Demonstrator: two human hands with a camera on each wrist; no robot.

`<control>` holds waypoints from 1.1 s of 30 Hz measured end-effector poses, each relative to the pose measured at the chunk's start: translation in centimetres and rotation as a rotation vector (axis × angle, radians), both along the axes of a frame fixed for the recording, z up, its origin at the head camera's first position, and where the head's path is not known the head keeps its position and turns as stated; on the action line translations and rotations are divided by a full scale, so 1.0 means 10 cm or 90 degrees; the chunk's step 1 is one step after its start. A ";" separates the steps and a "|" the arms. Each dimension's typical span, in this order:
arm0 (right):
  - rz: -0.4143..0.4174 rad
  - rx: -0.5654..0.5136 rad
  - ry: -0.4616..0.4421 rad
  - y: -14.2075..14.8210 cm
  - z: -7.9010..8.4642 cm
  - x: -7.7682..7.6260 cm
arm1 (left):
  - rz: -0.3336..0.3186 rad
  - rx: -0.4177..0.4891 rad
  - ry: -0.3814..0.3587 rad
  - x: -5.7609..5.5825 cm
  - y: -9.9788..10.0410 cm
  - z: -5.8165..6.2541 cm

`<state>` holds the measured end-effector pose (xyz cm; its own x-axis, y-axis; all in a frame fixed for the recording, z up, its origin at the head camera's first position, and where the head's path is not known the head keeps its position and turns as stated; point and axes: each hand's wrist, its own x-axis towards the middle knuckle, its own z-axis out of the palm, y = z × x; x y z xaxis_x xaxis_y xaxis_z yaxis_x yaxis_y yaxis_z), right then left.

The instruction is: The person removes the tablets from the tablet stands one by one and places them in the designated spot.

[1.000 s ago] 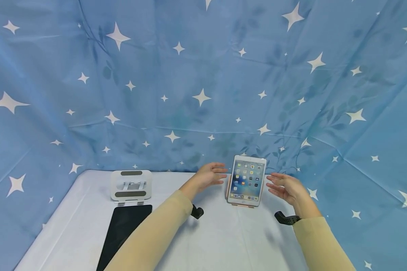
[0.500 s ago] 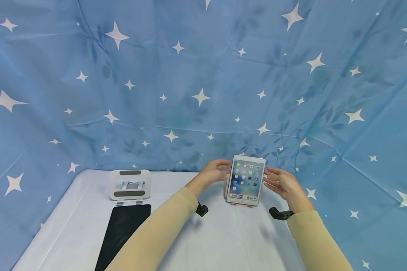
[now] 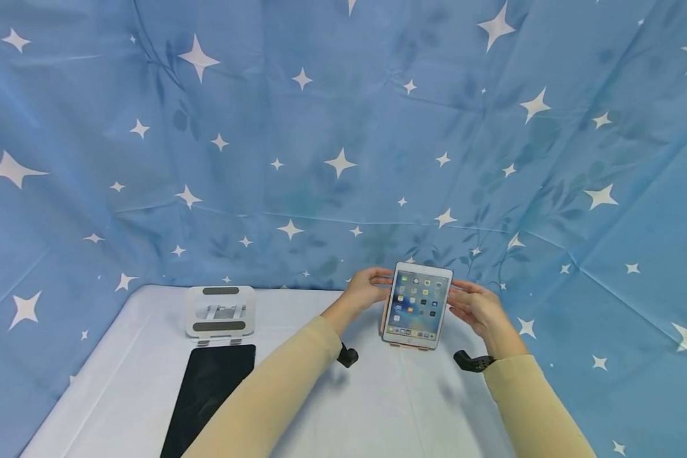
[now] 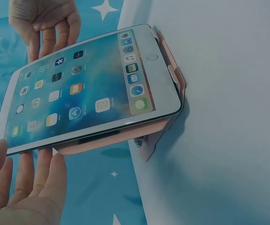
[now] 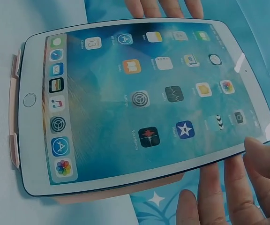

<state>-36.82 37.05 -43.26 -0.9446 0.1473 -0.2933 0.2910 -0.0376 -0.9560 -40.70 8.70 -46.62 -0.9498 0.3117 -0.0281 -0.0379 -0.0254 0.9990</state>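
Observation:
A white-framed tablet [image 3: 416,304] with a lit screen of app icons leans back on a rose-gold tablet stand [image 4: 111,140], its lower edge behind the stand's small front lips. On its left side my left hand [image 3: 366,291] holds the upper edge, fingertips behind and thumb at the corner, as the left wrist view shows. Opposite, my right hand [image 3: 478,308] grips the upper right edge, thumb [image 5: 261,152] in front and fingers behind. How firmly either hand presses cannot be seen.
Left on the white-covered table [image 3: 378,401] lies a silver stand [image 3: 220,312] with dark pads. A larger black tablet [image 3: 208,388] lies before it, partly under my left sleeve. A blue star-patterned curtain [image 3: 303,159] hangs behind and to the sides.
Both hands have moved inward from beside the white-framed tablet to its side edges, and their fingers now reach behind it. The tablet and its stand keep their place.

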 end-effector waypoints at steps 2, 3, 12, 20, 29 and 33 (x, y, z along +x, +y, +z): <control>-0.002 -0.012 0.006 0.01 0.00 0.00 | 0.005 0.001 0.005 0.00 0.01 0.00; -0.005 -0.019 0.009 0.01 -0.01 0.00 | 0.006 0.001 0.006 0.00 0.01 0.00; -0.019 -0.037 0.037 0.00 -0.04 0.01 | 0.015 0.035 -0.007 0.01 0.06 0.01; -0.016 -0.023 0.047 -0.01 -0.03 0.03 | 0.050 0.050 -0.007 0.05 0.11 0.03; -0.010 0.006 0.055 -0.05 -0.01 0.09 | 0.084 0.019 -0.009 0.13 0.10 0.06; -0.008 0.010 0.061 -0.06 0.00 0.12 | 0.089 0.016 -0.003 0.14 0.10 0.06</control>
<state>-35.62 36.48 -43.27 -0.9661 0.1634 -0.1997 0.1981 -0.0260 -0.9798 -39.27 9.67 -46.02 -0.9838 0.1771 -0.0264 -0.0367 -0.0550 0.9978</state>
